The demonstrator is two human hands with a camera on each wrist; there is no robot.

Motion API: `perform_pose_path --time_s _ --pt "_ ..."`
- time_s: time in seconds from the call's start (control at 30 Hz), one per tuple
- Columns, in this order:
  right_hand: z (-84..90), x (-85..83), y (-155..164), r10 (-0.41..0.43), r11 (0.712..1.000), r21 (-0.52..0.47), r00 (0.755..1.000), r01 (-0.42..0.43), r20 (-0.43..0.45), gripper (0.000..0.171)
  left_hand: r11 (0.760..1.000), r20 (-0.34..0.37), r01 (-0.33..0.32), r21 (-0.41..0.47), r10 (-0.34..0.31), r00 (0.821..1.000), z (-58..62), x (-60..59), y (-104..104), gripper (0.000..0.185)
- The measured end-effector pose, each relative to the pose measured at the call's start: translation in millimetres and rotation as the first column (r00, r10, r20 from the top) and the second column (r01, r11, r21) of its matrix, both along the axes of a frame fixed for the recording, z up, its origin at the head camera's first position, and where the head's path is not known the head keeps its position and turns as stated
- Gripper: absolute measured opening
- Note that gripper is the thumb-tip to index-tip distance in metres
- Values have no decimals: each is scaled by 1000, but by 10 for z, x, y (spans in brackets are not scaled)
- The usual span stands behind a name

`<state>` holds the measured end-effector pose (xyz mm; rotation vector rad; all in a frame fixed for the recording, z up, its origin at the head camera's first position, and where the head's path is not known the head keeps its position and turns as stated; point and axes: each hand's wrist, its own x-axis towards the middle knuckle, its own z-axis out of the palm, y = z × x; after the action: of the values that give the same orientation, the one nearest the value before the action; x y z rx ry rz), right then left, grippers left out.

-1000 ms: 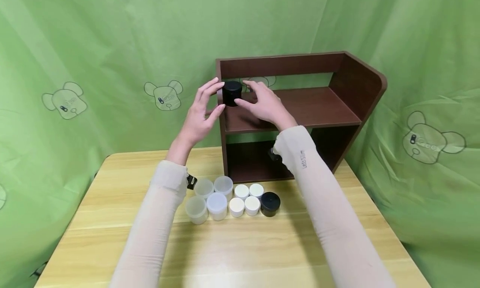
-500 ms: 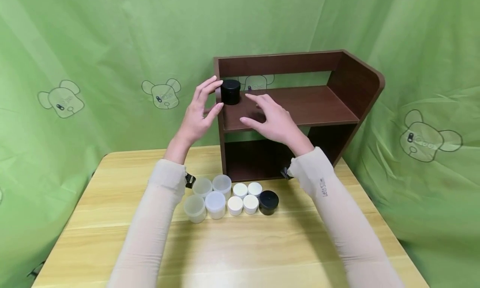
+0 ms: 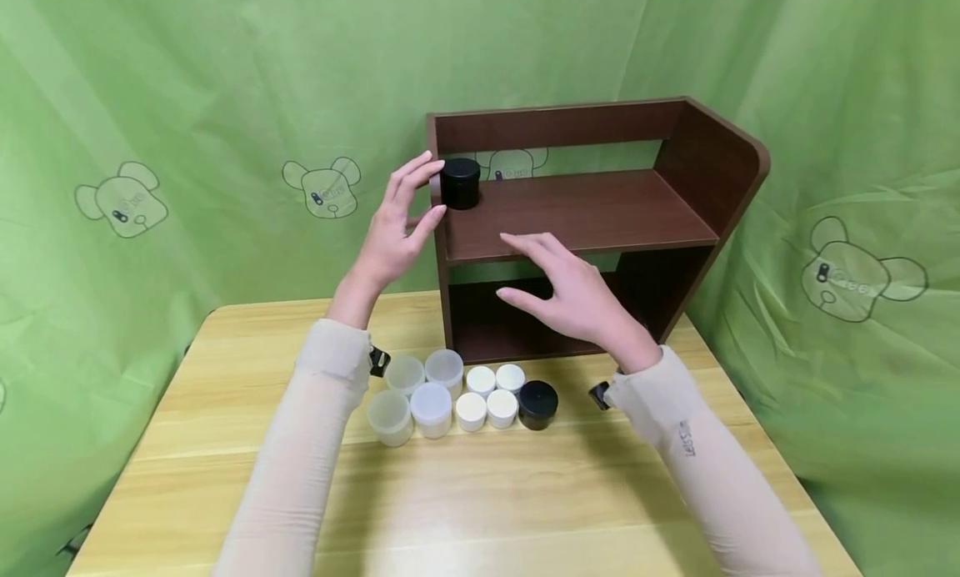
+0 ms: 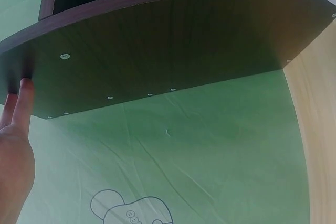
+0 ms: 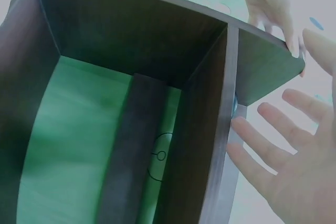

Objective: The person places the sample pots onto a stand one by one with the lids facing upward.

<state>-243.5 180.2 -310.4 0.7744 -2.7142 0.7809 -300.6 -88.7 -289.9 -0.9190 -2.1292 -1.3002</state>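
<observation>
A black lidded jar (image 3: pixel 461 184) stands upright at the left end of the upper board of a dark brown shelf unit (image 3: pixel 585 210). Against the outside of the unit's left side panel rests my left hand (image 3: pixel 397 218), its fingers fairly straight. In the left wrist view, fingertips of the left hand (image 4: pixel 18 129) touch that panel (image 4: pixel 157 51). My right hand (image 3: pixel 573 293) hovers in front of the shelf, fingers spread and holding nothing. The right wrist view has the right hand (image 5: pixel 294 156) with its palm visible, beside the shelf's front edge.
On the wooden table (image 3: pixel 465 502), before the shelf, stand several translucent tubs (image 3: pixel 431 410), several small white-lidded jars (image 3: pixel 502 408) and a second black jar (image 3: pixel 537 404). Green cloth (image 3: pixel 225 77) hangs behind and at both sides.
My right hand has come away from the black jar and moved down and to the right. The jar stays on the upper board. My left hand keeps nearly the same place.
</observation>
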Motion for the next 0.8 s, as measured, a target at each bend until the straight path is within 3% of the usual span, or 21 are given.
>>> perform_pose_path --time_s 0.33,0.57,0.8 --pt "-369 244 197 14 1000 9 1000 -14 -11 68 1000 -4 -11 -9 11 1000 -5 -24 -20 50" --pt "-717 314 345 16 1000 16 999 -17 41 68 1000 -28 -9 -14 8 1000 -165 -311 -77 52" --pt "-1130 413 472 28 1000 -3 994 -28 105 69 1000 -33 -3 -24 2 999 -213 -327 -92 52"
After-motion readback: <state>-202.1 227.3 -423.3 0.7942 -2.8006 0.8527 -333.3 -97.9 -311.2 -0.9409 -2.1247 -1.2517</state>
